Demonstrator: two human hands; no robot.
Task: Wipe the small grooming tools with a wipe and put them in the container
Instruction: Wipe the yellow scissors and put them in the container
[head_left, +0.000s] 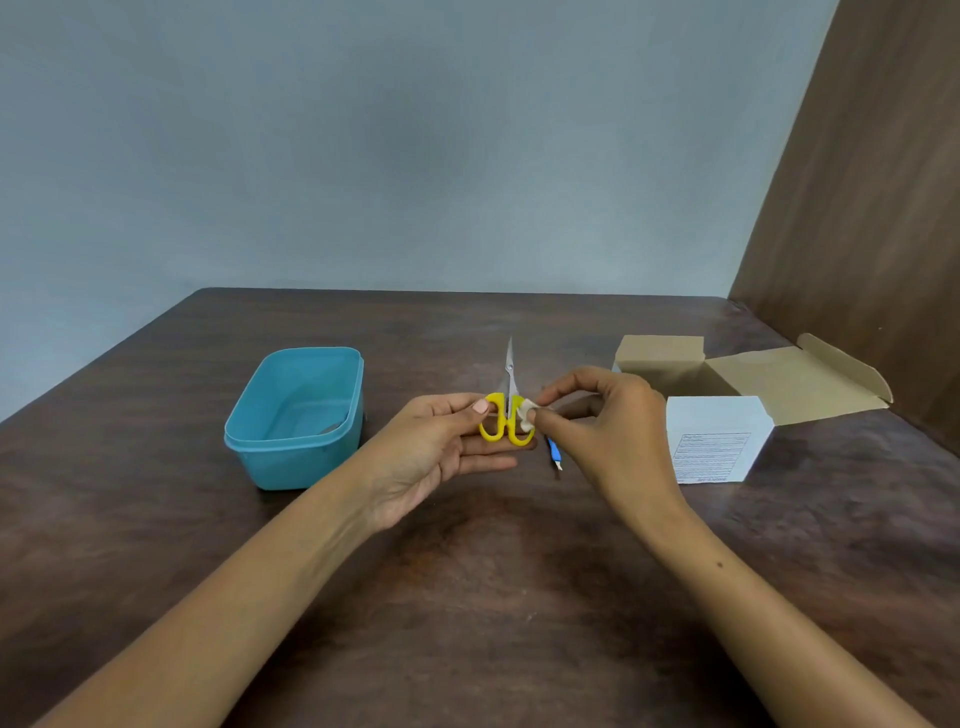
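My left hand (441, 447) lies palm up above the table, fingers mostly extended under the small scissors (506, 415), with the thumb pinching the left yellow handle loop. The scissors' blades are closed and point away from me. My right hand (608, 431) has its fingers curled, thumb and forefinger pinching a small white wipe (525, 418) that touches the right handle loop.

Just beneath my right hand, on the dark wood-grain table (467, 597), lies a slim blue-handled tool (553, 452) — partly hidden by the hand, so its kind cannot be told.

The teal container (296, 415) stands open well to the left of my hands; something grey lies at its bottom near the right wall, too indistinct to identify.

To the right stands a white cardboard box (717, 439) with its flaps open, brown inside. Its front face carries a printed label — the lines of text are too small to read.

Nothing lies between the scissors and the container.
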